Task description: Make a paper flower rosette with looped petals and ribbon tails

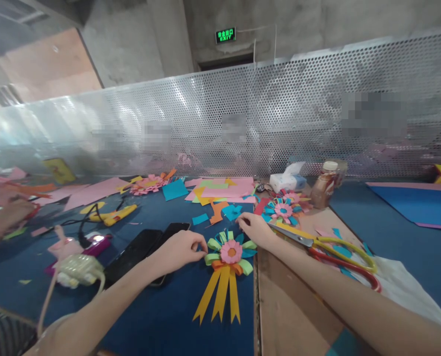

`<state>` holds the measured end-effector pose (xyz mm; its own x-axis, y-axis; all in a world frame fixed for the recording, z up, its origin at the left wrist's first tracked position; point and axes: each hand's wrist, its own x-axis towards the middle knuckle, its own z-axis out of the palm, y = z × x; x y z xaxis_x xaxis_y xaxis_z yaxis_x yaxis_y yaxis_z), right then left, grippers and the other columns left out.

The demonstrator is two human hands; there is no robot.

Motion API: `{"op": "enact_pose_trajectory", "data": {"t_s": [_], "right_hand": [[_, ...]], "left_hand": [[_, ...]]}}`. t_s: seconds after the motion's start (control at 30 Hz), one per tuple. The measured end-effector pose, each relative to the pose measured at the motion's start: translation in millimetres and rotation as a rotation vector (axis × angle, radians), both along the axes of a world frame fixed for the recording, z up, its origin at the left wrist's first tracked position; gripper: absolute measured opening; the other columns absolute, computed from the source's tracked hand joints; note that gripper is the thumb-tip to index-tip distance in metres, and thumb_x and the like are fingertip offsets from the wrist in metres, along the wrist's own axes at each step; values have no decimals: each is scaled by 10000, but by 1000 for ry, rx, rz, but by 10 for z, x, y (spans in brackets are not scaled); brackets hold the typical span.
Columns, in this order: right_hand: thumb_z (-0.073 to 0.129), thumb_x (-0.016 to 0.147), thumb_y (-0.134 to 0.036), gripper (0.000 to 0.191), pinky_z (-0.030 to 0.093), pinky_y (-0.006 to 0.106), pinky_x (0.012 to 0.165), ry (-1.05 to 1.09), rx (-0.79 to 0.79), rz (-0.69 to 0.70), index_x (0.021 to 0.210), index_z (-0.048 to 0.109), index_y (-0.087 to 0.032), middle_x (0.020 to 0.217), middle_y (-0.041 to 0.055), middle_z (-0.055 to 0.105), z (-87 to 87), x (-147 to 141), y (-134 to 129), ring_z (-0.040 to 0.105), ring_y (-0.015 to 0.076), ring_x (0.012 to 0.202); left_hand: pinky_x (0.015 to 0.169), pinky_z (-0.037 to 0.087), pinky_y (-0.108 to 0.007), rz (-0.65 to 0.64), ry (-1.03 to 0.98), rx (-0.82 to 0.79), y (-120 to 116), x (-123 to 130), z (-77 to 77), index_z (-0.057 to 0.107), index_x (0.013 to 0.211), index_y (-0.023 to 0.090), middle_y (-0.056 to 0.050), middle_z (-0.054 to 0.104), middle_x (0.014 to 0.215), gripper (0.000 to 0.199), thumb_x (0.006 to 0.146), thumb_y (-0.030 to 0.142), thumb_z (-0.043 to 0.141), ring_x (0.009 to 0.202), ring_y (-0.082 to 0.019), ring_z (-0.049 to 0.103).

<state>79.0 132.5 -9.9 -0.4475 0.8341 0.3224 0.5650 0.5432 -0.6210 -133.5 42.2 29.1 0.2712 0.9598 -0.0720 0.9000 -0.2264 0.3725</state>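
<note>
Blue table (pixel 161 321): rosette (pixel 230 252) between hands (pixel 185 249) (pixel 258 231)

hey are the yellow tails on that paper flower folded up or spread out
Spread: three yellow tails fan apart, gaps showing between them.

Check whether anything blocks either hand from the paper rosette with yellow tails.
Nothing visible does. The left hand is close beside the paper rosette, the right hand near its upper right; whether either touches is unclear. The scissors lie off to the right.
</note>
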Motion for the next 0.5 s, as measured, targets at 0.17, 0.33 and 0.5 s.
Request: {"op": "enact_pose_trajectory", "data": {"t_s": [0.17,0.33,0.5], "right_hand": [[477,876,-299,204,475,281,639,-1,3,2,822,573,-126,757,0,586,-16,0,6,561,102,659],[480,874,-299,203,476,286,646,-13,-2,-3,829,574,-125,762,1,587,-15,0,7,565,105,666],[476,876,-302,209,477,283,640,-11,-11,0,827,574,-124,752,0,587,-9,0,6,565,103,659]], "left_hand": [[494,260,-210,-8,0,0,24,-13,-30,617,716,197,47,439,508,192,698,328,477,480,-108,425],[493,264,-208,-1,0,6,33,-16,-38,607,720,192,45,440,519,201,698,343,476,490,-111,430],[488,265,-209,15,-5,8,5,-20,7,594,733,193,46,440,532,213,715,356,458,492,-110,420]]}}
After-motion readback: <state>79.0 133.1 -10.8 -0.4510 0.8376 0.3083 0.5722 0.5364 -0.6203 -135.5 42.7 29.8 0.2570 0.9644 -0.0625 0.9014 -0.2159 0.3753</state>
